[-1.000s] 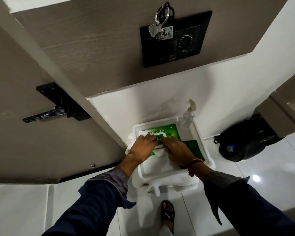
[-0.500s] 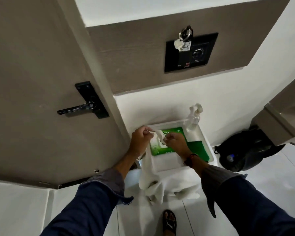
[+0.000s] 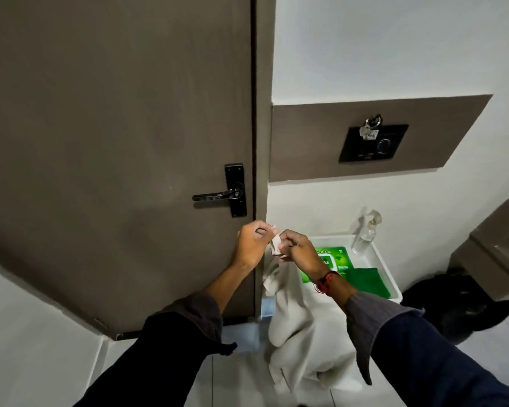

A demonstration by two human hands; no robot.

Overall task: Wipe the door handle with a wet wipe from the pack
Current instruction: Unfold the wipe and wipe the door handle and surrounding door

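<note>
A small white wet wipe point(image 3: 276, 244) is pinched between my left hand point(image 3: 252, 245) and my right hand point(image 3: 297, 248), held in the air in front of the door's edge. The black lever door handle point(image 3: 218, 196) on its black plate sits on the brown door, above and left of my hands. Below my right wrist lies the green wipe pack point(image 3: 332, 261) inside a white tray point(image 3: 385, 267); my forearm hides part of the pack.
A clear pump bottle point(image 3: 366, 233) stands at the tray's far corner and a green cloth point(image 3: 365, 279) lies in it. A white towel point(image 3: 294, 318) hangs over the tray's front. Keys point(image 3: 370, 127) hang on a black wall panel. A dark bag point(image 3: 459, 306) sits at the right.
My hands rose from the pack with the wipe, moving up and left toward the door. My view tilted up, so the door and handle now stand upright.
</note>
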